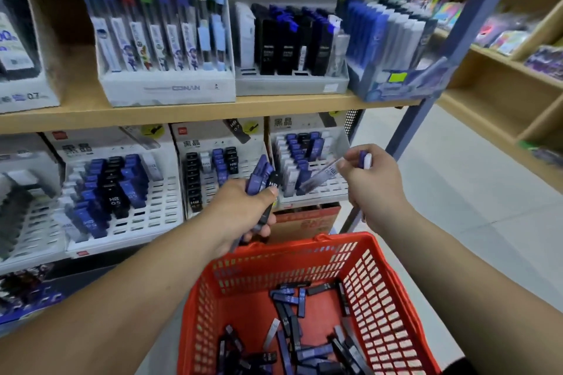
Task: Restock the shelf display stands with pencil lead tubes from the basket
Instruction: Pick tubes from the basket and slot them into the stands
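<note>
tubes (262, 175) bunched in left hand (243, 210).

Place: a stationery shop.
Landmark: wooden shelf board (195, 114).
Above the board: cardboard display stands (170, 88) packed with lead tubes (268, 46).
Below the board: white slotted stands (158, 216) with printed header cards.
Right of the board: further shelving (487, 100) with colourful packets.
Below and in front of the board: red shopping basket (380, 283).

Light wooden shelves (213, 113) on a blue metal upright (457, 49) line a shop aisle; pale floor (457, 192) runs past neighbouring wooden shelving (493, 106).
</note>
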Available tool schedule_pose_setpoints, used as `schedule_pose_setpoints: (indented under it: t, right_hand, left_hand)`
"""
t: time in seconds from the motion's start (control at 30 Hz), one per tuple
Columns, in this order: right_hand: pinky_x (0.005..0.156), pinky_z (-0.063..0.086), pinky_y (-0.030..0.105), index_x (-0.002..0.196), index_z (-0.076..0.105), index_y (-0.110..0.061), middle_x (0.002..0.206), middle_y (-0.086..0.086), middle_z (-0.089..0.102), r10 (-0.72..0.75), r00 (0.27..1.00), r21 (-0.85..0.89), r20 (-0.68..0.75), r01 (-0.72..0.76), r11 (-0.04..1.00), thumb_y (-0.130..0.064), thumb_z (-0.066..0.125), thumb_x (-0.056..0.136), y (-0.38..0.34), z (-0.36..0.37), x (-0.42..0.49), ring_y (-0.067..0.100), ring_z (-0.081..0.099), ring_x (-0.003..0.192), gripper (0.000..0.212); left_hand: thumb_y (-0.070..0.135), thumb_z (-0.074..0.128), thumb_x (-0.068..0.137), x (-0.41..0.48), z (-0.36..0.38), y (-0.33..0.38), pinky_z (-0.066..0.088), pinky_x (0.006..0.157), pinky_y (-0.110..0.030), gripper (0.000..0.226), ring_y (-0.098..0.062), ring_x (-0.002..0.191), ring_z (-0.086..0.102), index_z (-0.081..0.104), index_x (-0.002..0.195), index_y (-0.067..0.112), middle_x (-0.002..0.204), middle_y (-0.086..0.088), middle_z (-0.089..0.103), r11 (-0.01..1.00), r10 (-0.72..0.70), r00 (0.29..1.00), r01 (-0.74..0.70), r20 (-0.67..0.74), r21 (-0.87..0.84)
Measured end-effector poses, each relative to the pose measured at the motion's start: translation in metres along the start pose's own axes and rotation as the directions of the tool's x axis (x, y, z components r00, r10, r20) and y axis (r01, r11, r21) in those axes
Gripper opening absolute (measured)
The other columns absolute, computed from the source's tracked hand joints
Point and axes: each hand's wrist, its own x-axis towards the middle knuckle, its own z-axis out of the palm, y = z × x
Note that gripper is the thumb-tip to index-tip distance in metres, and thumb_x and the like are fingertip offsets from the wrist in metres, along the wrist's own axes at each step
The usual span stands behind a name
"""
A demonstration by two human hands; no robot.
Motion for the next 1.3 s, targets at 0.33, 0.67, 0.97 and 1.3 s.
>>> schedule_pose_setpoints:
  t: [0.33,0.67,0.97,1.3]
  right_hand:
    - [0.071,0.052,0.034,0.096,0.06,-0.027,0.096,-0.007,0.069,-0.154,0.988,-0.238,-0.031,0.142,0.961,-0.014,0.063,0.096,0.03,-0.006,0.077,0.011,0.063,0.085,0.014]
    - [0.076,0.058,0.045,0.09,0.057,-0.039,0.097,-0.012,0.066,-0.282,0.948,-0.405,0.145,0.317,0.858,-0.019,0.063,0.096,0.053,-0.005,0.116,0.021,0.063,0.088,0.022]
    - [0.078,0.058,0.041,0.098,0.067,-0.034,0.112,-0.01,0.069,-0.346,0.899,-0.519,0.267,0.437,0.735,-0.013,0.066,0.093,0.054,0.005,0.123,0.02,0.063,0.1,0.021]
    - [0.069,0.051,0.032,0.103,0.072,-0.022,0.103,0.0,0.073,-0.24,0.957,-0.319,0.166,0.282,0.905,-0.038,0.071,0.095,0.034,0.0,0.107,0.02,0.064,0.085,0.018]
  left_hand:
    - [0.036,0.063,0.103,0.027,0.036,0.01,0.039,0.047,-0.029,0.027,-0.02,0.057,0.062,0.065,0.114,0.011,0.076,-0.012,0.074,0.995,0.013,1.0,-0.011,0.021,-0.103]
    - [0.031,0.064,0.101,0.039,0.036,0.009,0.037,0.047,-0.029,0.026,-0.021,0.058,0.058,0.064,0.111,0.006,0.083,-0.017,0.071,0.965,-0.047,0.989,0.081,0.14,-0.25]
    - [0.03,0.065,0.101,0.041,0.035,0.008,0.038,0.048,-0.029,0.03,-0.023,0.061,0.061,0.065,0.115,0.004,0.089,-0.021,0.073,0.965,-0.024,0.986,0.065,0.163,-0.256]
    - [0.036,0.065,0.099,0.038,0.035,0.009,0.037,0.05,-0.03,0.029,-0.018,0.06,0.061,0.063,0.113,0.011,0.084,-0.013,0.073,0.983,0.045,0.989,-0.018,0.142,-0.183]
